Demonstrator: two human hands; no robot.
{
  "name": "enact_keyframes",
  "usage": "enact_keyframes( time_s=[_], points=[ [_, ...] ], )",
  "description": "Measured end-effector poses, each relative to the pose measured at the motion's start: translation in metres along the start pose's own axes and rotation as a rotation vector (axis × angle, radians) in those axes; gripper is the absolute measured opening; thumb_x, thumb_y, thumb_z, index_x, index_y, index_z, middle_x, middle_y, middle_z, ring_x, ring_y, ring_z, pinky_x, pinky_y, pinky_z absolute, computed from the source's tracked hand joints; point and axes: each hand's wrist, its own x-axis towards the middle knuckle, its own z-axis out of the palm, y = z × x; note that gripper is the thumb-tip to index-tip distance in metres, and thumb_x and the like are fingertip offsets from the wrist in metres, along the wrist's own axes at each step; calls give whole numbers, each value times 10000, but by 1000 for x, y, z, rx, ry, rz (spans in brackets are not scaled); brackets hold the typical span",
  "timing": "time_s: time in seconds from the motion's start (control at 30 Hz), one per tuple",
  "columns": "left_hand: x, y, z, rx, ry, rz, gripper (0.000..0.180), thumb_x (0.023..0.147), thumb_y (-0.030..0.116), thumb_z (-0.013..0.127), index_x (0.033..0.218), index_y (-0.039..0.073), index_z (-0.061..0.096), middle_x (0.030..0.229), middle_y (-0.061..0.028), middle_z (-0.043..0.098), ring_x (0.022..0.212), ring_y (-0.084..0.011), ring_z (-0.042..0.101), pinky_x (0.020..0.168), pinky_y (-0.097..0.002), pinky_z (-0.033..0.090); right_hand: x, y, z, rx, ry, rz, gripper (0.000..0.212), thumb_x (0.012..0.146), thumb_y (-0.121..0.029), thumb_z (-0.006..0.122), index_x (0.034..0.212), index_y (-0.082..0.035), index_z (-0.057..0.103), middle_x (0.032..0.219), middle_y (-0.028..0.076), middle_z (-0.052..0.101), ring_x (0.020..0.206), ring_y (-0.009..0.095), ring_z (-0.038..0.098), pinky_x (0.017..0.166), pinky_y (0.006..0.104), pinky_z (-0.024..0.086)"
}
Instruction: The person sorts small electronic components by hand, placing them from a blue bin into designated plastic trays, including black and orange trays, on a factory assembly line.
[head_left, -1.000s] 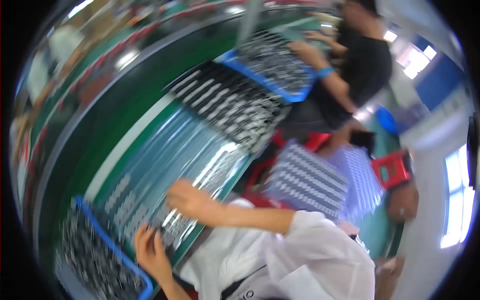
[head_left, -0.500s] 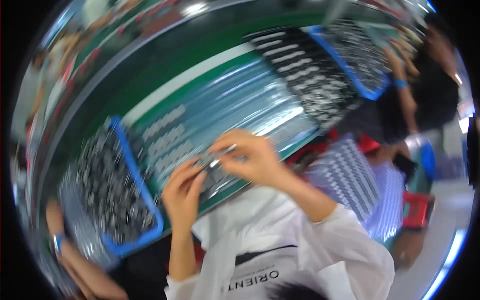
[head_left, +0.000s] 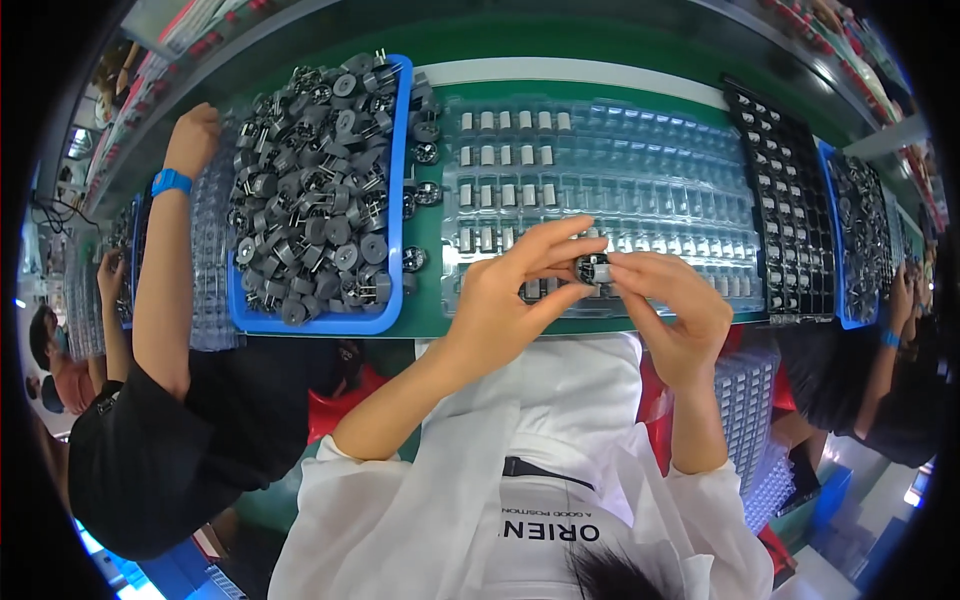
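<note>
Between my two hands, over the near edge of a clear plastic tray [head_left: 650, 185], is a small round dark part [head_left: 592, 268] with a light metallic side. My left hand [head_left: 515, 295] closes thumb and fingers on its left side. The fingertips of my right hand [head_left: 675, 305] pinch its right side. The tray has rows of pockets, with several small pieces with white tops [head_left: 520, 155] in the left ends of the rows. Left of it, a blue-rimmed bin [head_left: 395, 200] is heaped with round grey parts [head_left: 330, 190] that have metal pins.
Several loose grey parts [head_left: 427, 192] lie between bin and tray. A black tray [head_left: 745, 130] of pieces and another blue bin [head_left: 838, 225] stand to the right. A co-worker's arm [head_left: 165, 270] reaches past stacked clear trays [head_left: 212, 230] at left. Stacked trays [head_left: 745, 410] sit below the table edge.
The view has turned and sharpened from a tilted blur, so the table now lies level. My hands stay together at the tray's near side, fingertips still meeting around a small part.
</note>
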Motion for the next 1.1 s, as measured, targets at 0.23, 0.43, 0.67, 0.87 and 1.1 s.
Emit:
enact_keyframes(
  time_s=[0.23,0.43,0.67,0.87,1.1],
  points=[
    [-1,3,1,12,-23,42,519,793,-19,677,1277,24,492,1164,-73,645,917,-128,646,856,-277,536,0,-1,0,-29,5,-27,203,697,113,675,879,24,694,910,136,699,856,255,676,783,326,515],
    [-1,1,1,27,-27,81,514,794,-12,679,1274,20,498,1163,-65,646,908,-122,646,850,-278,538,1,-5,-2,-32,-6,2,201,688,118,686,868,30,695,884,132,696,833,249,674,771,324,514],
    [-7,-3,-5,18,-34,57,505,798,-2,678,1273,25,507,1179,-79,630,976,-157,646,855,-280,535,5,-12,2,-121,-126,-33,207,703,112,687,892,27,673,955,131,681,877,242,660,769,302,508],
    [-5,9,-31,53,-14,-24,368,825,-25,611,1187,33,579,1116,-132,627,943,-192,648,846,-299,516,1,-7,17,-84,-90,-17,270,699,81,725,947,10,648,1044,145,671,926,243,654,814,296,501],
    [60,-12,-178,1254,266,201,316,706,22,699,1005,24,596,1015,-150,570,969,-347,564,837,-397,456,-6,6,-10,-81,-42,167,245,687,49,739,910,-3,653,1021,147,680,931,234,658,810,297,491]
  ],
)
